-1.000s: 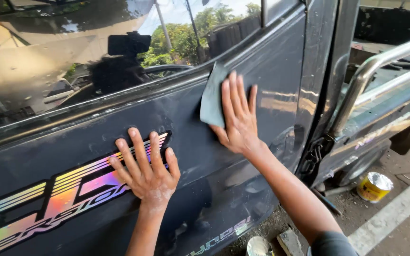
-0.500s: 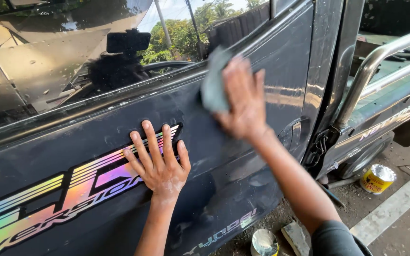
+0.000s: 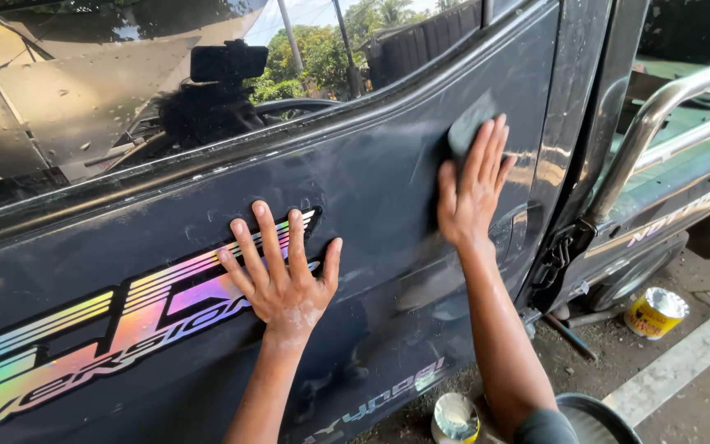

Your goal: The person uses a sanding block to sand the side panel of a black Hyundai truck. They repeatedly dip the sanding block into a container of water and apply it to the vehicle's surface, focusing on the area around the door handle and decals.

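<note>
A dark vehicle door [image 3: 371,189] fills the view, with a rainbow-coloured decal [image 3: 84,337] along its lower left. My left hand [image 3: 283,275] lies flat on the door, fingers spread, over the decal's right end. My right hand [image 3: 470,191] presses a grey sanding sheet [image 3: 468,123] flat against the door near its rear edge, just below the window line. Most of the sheet is hidden under my fingers.
The door window [image 3: 166,90] reflects trees and a dark shape. A chrome bar [image 3: 659,123] runs along the truck bed at right. On the ground stand a yellow tin [image 3: 655,312], a small open can [image 3: 456,418] and a dark bucket rim [image 3: 593,415].
My right hand has slid the sanding sheet along the door, first up to the window line, then back down and toward the rear edge. My left hand stays flat on the decal.
</note>
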